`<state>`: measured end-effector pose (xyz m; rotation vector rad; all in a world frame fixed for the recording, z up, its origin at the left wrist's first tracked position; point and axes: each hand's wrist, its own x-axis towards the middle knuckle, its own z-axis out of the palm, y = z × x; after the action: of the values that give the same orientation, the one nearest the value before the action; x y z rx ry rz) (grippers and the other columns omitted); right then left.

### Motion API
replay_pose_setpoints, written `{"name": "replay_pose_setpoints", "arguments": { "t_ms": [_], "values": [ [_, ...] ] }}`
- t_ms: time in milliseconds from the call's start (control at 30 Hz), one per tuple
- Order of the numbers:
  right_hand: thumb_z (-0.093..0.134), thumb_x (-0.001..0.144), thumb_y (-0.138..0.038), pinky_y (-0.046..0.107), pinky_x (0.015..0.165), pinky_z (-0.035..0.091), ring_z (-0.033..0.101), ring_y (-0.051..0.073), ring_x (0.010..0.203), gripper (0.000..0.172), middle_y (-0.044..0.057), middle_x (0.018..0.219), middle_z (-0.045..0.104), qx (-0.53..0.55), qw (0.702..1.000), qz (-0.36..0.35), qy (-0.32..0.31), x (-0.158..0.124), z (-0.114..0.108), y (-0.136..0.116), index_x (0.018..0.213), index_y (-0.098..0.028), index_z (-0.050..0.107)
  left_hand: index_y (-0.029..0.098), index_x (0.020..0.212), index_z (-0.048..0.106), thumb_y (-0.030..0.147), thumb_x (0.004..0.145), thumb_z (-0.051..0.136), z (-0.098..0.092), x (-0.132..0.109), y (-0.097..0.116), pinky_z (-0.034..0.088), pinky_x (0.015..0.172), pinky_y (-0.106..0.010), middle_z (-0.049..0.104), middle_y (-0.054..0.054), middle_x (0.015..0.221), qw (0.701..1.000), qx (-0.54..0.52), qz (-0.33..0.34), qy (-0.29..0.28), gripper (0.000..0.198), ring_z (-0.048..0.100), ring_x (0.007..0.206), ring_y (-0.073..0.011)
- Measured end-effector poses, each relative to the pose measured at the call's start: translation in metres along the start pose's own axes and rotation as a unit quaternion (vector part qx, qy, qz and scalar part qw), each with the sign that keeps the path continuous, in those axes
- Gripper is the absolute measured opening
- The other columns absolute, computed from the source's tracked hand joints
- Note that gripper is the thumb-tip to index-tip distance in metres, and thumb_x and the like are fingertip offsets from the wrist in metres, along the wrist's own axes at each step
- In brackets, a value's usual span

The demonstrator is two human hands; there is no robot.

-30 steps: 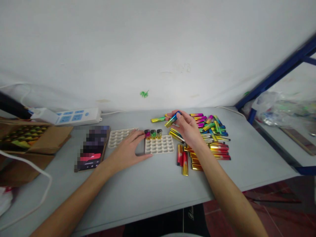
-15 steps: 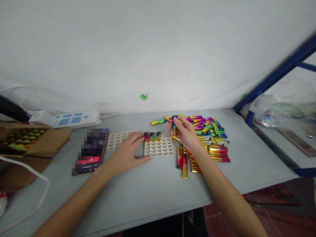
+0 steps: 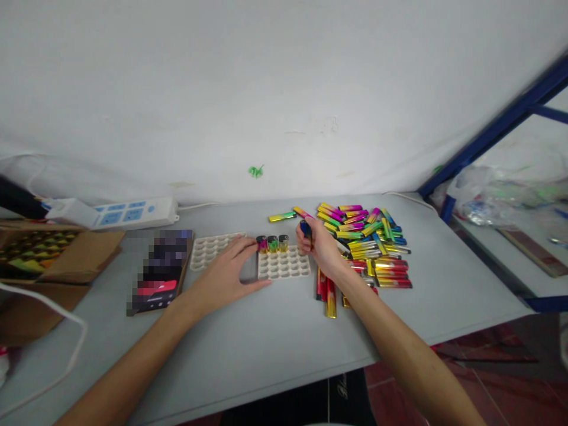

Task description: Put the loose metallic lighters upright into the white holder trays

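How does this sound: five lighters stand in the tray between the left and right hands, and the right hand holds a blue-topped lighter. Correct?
Not quite: the count is off. The head view shows three lighters, not five, standing in the tray between the left hand and the right hand. The right hand does hold a blue-topped lighter.

Lighter (image 3: pixel 306 227) part-hidden in right hand (image 3: pixel 323 246)
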<state>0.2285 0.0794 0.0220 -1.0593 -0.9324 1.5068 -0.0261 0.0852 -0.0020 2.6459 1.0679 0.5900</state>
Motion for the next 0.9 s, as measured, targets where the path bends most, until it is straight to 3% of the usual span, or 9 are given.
{"name": "replay_pose_setpoints", "arguments": {
  "t_ms": [233,400,533,700,900],
  "values": [
    [0.053,0.088,-0.054,0.026,0.05,0.019,0.02,0.01,0.051,0.038,-0.008,0.061,0.025,0.025,0.999,0.026,0.008,-0.003,0.0019,-0.0022,0.067,-0.023,0.046,0.014,0.137,0.062,0.076,0.089,0.063,-0.0014,0.0011,0.0009,0.043,0.124,-0.058,0.063,-0.019,0.143,1.0,0.01,0.003,-0.006,0.078,0.057,0.139,-0.0394],
    [0.055,0.089,-0.055,0.026,0.049,0.018,0.021,0.011,0.051,0.04,-0.007,0.061,0.025,0.027,0.999,0.017,0.003,-0.0023,0.0022,0.0011,0.067,-0.023,0.047,0.012,0.137,0.063,0.073,0.09,0.063,-0.0026,0.0017,0.0008,0.042,0.124,-0.057,0.063,-0.02,0.142,1.0,0.013,0.011,-0.002,0.077,0.059,0.137,-0.0387],
    [0.056,0.093,-0.061,0.027,0.049,0.018,0.023,0.011,0.052,0.043,-0.006,0.062,0.031,0.026,0.999,-0.016,-0.015,-0.0026,0.0029,0.0015,0.073,-0.022,0.056,0.014,0.138,0.062,0.074,0.09,0.064,-0.0025,0.0014,0.0014,0.041,0.125,-0.056,0.063,-0.018,0.142,1.0,0.009,0.008,-0.003,0.076,0.058,0.139,-0.0386],
    [0.058,0.091,-0.075,0.028,0.052,0.031,0.036,0.013,0.059,0.053,-0.003,0.072,0.045,-0.009,0.998,-0.066,-0.01,-0.0034,0.0011,-0.0024,0.089,-0.022,0.067,0.014,0.139,0.061,0.075,0.09,0.062,-0.0006,0.0007,-0.0001,0.039,0.127,-0.057,0.062,-0.019,0.144,1.0,0.003,0.008,-0.002,0.078,0.057,0.14,-0.0383],
    [0.062,0.094,-0.068,0.029,0.069,0.05,0.057,0.016,0.074,0.046,0.002,0.087,0.065,-0.114,0.987,-0.116,0.009,-0.0053,-0.0034,-0.004,0.101,-0.024,0.073,0.015,0.139,0.061,0.072,0.09,0.064,-0.0012,0.0012,-0.0005,0.039,0.127,-0.058,0.062,-0.018,0.144,1.0,0.0,0.01,-0.004,0.075,0.057,0.14,-0.0385]
  ]
}}
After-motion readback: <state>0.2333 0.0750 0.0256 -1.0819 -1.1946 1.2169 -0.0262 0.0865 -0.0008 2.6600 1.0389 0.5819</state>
